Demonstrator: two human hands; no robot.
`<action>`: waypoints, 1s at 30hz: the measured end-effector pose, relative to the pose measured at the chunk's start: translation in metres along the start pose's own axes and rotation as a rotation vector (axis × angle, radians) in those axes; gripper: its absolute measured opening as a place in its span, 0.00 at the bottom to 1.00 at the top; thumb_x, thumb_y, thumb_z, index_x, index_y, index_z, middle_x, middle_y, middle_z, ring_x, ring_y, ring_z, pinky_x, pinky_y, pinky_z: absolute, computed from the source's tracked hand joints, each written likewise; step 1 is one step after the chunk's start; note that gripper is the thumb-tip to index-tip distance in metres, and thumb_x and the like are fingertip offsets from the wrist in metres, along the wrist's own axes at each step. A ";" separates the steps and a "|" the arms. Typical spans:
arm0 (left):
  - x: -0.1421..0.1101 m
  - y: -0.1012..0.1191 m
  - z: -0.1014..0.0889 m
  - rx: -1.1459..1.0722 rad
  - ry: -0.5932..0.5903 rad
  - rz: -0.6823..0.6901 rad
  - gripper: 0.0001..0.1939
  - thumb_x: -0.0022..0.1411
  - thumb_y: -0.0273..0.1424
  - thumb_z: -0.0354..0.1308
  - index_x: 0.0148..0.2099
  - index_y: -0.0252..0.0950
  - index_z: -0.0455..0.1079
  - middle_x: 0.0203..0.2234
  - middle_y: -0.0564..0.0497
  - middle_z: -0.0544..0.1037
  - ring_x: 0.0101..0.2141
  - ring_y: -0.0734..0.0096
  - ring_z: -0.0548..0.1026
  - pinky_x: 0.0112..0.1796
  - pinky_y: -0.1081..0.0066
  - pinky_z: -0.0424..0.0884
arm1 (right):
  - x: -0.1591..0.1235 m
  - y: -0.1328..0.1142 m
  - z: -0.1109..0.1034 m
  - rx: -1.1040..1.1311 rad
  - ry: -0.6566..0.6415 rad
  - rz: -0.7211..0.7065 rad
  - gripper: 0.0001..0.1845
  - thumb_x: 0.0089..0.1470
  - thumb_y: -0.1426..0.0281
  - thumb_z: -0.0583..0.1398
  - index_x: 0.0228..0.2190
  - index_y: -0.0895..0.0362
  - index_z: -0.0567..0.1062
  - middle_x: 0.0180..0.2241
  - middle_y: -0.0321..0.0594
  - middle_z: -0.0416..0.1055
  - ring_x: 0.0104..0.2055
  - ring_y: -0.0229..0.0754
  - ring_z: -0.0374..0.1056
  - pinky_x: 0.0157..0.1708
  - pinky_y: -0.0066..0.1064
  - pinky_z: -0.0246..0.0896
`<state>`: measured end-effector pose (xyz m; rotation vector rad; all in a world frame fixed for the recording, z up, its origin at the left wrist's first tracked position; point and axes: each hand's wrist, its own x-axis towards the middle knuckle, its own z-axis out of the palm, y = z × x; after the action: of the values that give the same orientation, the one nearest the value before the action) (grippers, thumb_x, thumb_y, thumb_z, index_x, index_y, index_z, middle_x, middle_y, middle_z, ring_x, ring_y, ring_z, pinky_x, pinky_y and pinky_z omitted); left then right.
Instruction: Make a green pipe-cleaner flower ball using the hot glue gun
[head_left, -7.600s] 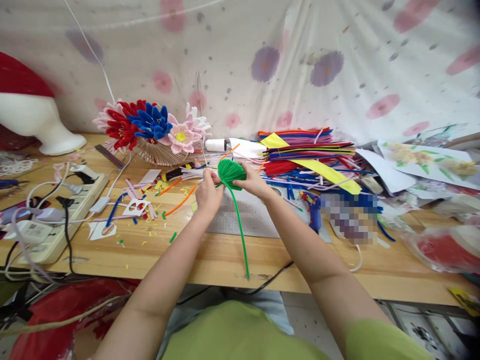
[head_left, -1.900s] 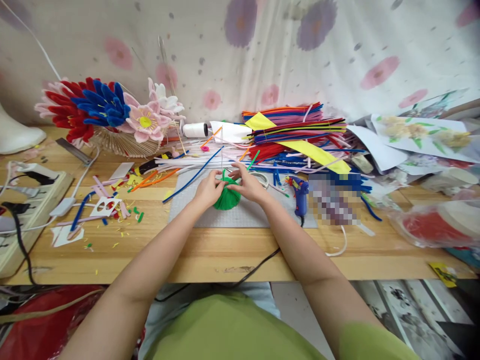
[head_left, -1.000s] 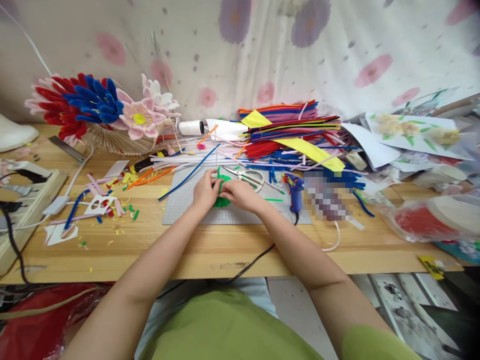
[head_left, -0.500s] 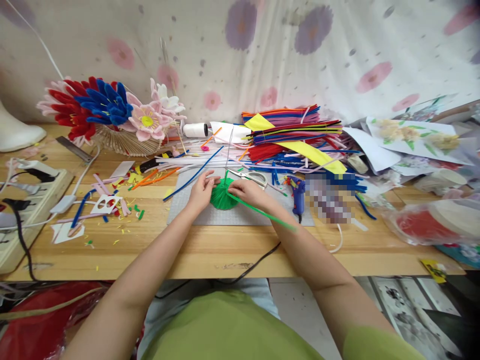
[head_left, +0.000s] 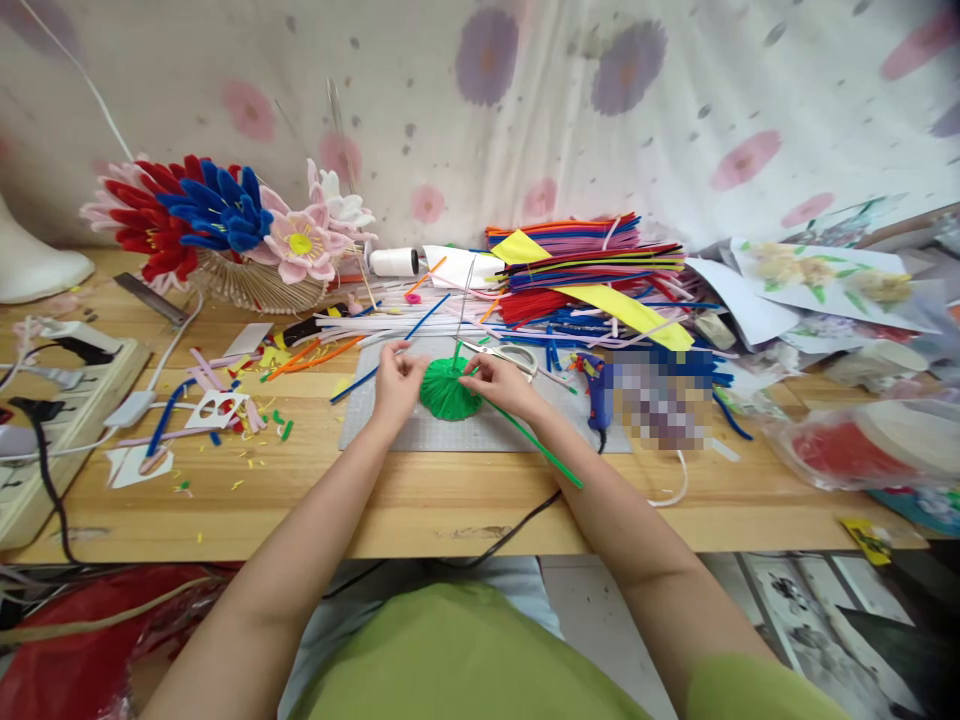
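A round, pleated green piece point(head_left: 450, 395), its ribs fanning from the centre, rests on the grey cutting mat point(head_left: 375, 430). A short green stem stands at its middle, with thin bent wire point(head_left: 466, 295) above it. My right hand point(head_left: 499, 382) is at the right of the centre, thumb and fingertips pinching a green pipe cleaner point(head_left: 536, 445), whose loose end trails over my forearm. My left hand point(head_left: 400, 380) is beside the left rim with fingers curled together; what they hold, if anything, is hidden. Scissors point(head_left: 510, 357) lie just behind my right hand.
A blue glue gun point(head_left: 598, 390) stands right of the mat. Bundled pipe cleaners point(head_left: 585, 262) lie behind. Fuzzy flowers point(head_left: 217, 205) fill a basket point(head_left: 259, 285) at the back left. Scraps point(head_left: 217, 408) and a power strip point(head_left: 75, 430) are on the left.
My left hand has drawn slightly left from the green piece, its fingers more curled. The trailing pipe cleaner end has swung lower. My right hand stays near the centre.
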<state>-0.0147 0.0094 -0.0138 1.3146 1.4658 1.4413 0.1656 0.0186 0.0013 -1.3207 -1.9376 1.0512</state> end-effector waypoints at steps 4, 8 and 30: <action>-0.012 0.005 0.006 0.266 -0.250 0.204 0.25 0.48 0.28 0.61 0.50 0.39 0.61 0.39 0.49 0.75 0.41 0.70 0.73 0.43 0.68 0.68 | 0.000 -0.002 0.000 -0.078 0.006 -0.015 0.09 0.46 0.68 0.58 0.31 0.58 0.70 0.19 0.30 0.65 0.22 0.33 0.60 0.25 0.24 0.51; -0.007 0.013 0.012 0.305 -0.273 0.162 0.21 0.52 0.28 0.58 0.50 0.39 0.63 0.37 0.49 0.77 0.41 0.69 0.75 0.44 0.66 0.68 | 0.003 -0.009 -0.006 -0.222 0.028 -0.023 0.07 0.47 0.70 0.57 0.30 0.58 0.74 0.20 0.31 0.65 0.23 0.32 0.59 0.26 0.24 0.49; -0.010 0.015 0.023 0.280 -0.075 0.064 0.21 0.49 0.25 0.59 0.46 0.39 0.59 0.29 0.55 0.76 0.31 0.72 0.76 0.36 0.70 0.68 | 0.001 -0.018 0.000 -0.189 -0.151 -0.133 0.05 0.48 0.69 0.59 0.26 0.59 0.72 0.23 0.33 0.69 0.25 0.33 0.61 0.27 0.24 0.50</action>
<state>0.0126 0.0043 -0.0046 1.5801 1.6316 1.2428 0.1567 0.0156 0.0163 -1.2194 -2.2517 0.9453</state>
